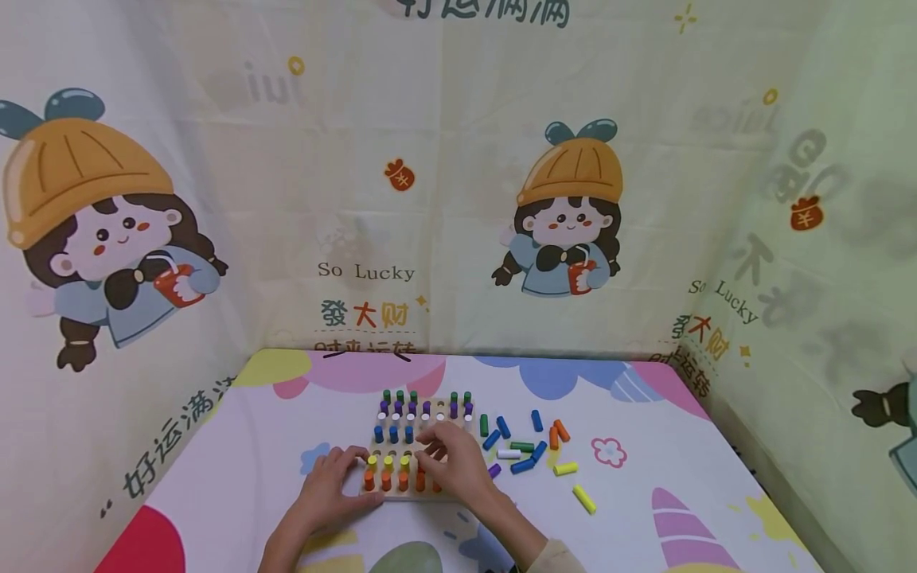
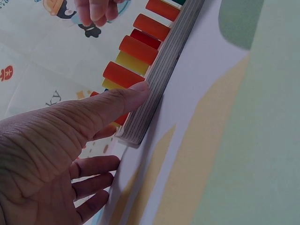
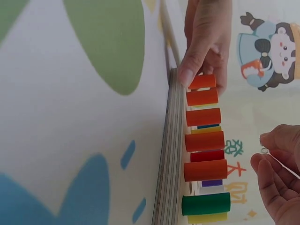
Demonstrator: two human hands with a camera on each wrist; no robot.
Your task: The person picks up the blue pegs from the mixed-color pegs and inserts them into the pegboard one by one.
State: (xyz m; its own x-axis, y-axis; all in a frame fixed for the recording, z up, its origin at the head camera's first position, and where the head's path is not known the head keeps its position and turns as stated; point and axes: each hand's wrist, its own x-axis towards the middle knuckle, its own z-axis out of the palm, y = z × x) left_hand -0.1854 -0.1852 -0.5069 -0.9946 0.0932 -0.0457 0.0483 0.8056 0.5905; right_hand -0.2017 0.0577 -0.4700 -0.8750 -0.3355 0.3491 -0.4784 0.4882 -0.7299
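Note:
A wooden pegboard [image 1: 411,499] stands on the table with rows of coloured pegs. My left hand [image 1: 325,489] grips its front left corner. In the left wrist view the thumb of that hand [image 2: 61,126] presses on the laminated front edge, and several fingers extend below. Over the board's right part hovers my right hand [image 1: 458,465], thumb and forefinger bent towards each other. The right wrist view shows that hand [image 3: 283,171] apart from the pegs, with no peg visible at its fingertips. Orange pegs [image 3: 205,140] line the front row; a green peg [image 3: 206,204] stands at its right end.
Loose pegs lie right of the board: blue [image 1: 536,420], orange [image 1: 562,430], white [image 1: 509,454], green [image 1: 522,447] and yellow [image 1: 584,499]. Bare holes show behind the yellow pegs [image 1: 388,462]. A printed cloth [image 1: 458,239] hangs around the table [image 1: 645,446].

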